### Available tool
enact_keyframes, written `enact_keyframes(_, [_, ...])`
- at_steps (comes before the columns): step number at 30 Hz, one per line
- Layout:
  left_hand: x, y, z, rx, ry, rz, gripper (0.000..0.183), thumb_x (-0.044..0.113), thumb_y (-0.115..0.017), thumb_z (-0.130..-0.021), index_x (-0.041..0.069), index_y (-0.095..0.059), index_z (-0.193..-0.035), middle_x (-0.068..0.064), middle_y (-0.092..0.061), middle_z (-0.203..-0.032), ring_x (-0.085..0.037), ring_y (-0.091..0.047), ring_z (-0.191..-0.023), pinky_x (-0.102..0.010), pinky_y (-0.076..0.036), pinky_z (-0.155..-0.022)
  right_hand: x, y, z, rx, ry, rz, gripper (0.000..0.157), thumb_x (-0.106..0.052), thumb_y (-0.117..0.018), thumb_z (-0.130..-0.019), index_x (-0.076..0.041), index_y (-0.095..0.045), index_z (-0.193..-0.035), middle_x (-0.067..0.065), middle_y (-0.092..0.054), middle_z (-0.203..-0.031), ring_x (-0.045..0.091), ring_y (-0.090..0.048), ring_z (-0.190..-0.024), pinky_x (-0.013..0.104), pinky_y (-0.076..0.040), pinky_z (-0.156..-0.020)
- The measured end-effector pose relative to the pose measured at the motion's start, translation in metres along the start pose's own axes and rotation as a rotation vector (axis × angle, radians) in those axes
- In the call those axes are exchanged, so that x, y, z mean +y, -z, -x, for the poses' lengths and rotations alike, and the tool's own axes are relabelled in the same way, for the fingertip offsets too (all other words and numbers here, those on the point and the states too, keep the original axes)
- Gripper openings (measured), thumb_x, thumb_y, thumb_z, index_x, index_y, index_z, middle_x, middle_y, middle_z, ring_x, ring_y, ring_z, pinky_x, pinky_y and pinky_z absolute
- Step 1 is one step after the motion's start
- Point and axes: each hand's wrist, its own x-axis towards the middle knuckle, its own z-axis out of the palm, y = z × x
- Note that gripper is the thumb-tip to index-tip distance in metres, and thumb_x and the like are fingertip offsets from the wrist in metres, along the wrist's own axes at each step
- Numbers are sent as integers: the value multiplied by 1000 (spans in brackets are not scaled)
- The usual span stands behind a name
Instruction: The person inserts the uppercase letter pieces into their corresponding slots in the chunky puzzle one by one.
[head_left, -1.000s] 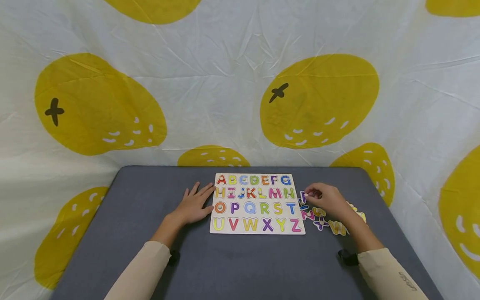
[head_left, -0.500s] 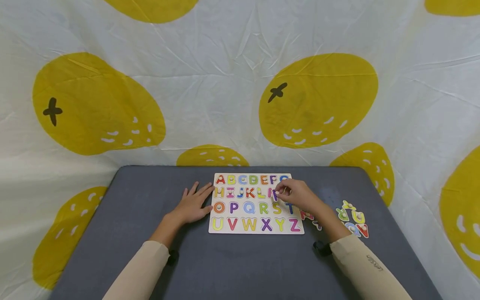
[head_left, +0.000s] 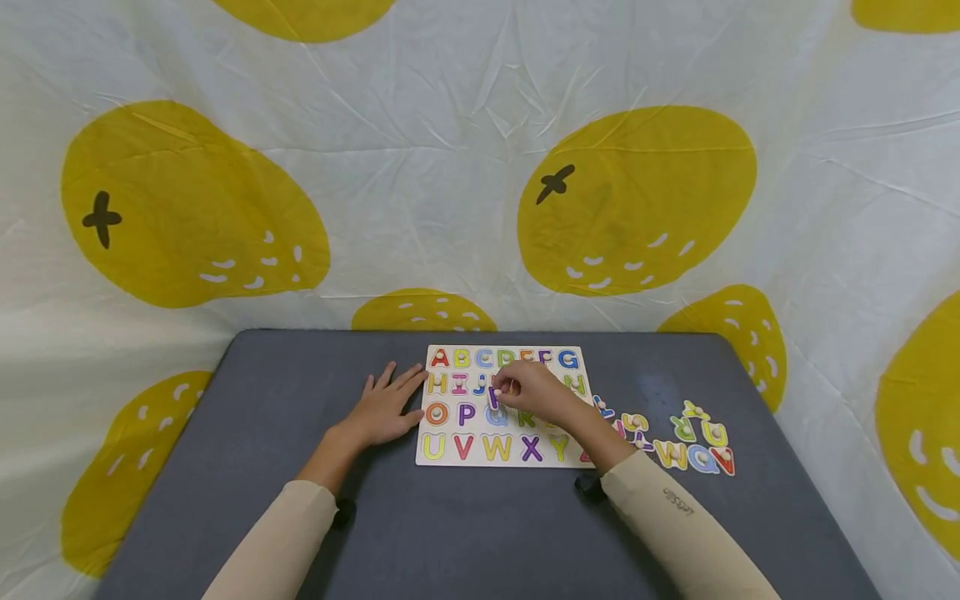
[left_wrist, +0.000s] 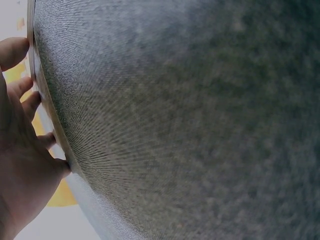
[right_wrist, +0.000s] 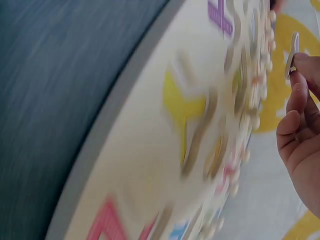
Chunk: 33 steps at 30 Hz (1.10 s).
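Observation:
A wooden alphabet puzzle board lies on the table, knobbed letters in its upper rows. Beside its left edge my left hand rests with spread fingers, thumb and fingertips touching the edge; the left wrist view shows this hand too. My right hand pinches a purple letter puzzle piece, which looks like a P, above the middle of the board. In the right wrist view the piece is seen edge-on between thumb and finger, off the board. The right hand and forearm hide several letters.
Loose letter pieces lie right of the board, among them a yellow W, a blue Q, a red V and a green R. Behind the grey table hangs a white cloth with yellow fruit shapes.
My right hand has carried the purple letter puzzle piece left from the loose pieces to over the board's middle. My left hand has stayed at the board's left edge.

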Motion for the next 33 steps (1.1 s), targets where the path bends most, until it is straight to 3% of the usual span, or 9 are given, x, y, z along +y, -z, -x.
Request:
enact_keyframes(15, [1,3,2,-5,-11,11,72,46,-54,-103,21,-28,-165,-3,-25,-172,-48,-11,-158,-77,-10,-118,-27,-41,-24,-60,66,164,4,-13,-75,-92,-14,-73,-89,-5,-61,-78,7,-51,-69,23,-45,-66])
enact_keyframes(33, [5,8,4,-12,-6,27,72,45,-54,-103,19,-29,-165,-4,-25,-172,-48,-9,-158,-77,-9,-118,-35,-49,-29,-83,50,207,6,-10,-72,-94,-13,-74,-88,-3,-66,-79,10,-53,-72,24,-45,-68])
